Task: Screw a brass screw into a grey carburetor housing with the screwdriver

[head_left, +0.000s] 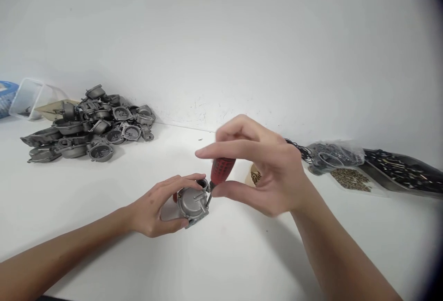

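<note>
My left hand (157, 209) grips a grey cast-metal housing (193, 203) that rests on the white surface (104, 227), fingers closed around its left side and top. My right hand (266, 172) holds a red-handled screwdriver (220, 172), fingers closed on the handle, index finger extended over it; the shaft tilts down and left, its tip touching the housing's upper right edge. Just behind my right hand sits a small cup (254, 177) containing brass-coloured parts, mostly hidden. At far left, a heap of similar grey castings (93, 126) lies loose on the surface, with a clear plastic tub (29, 98) on its side behind it; its contents cannot be identified. At far right, a clear bag (334, 156) holds dark rings, a pile of small brass parts (351, 180) lies beside it, and a tray (403, 172) holds dark screws.
</note>
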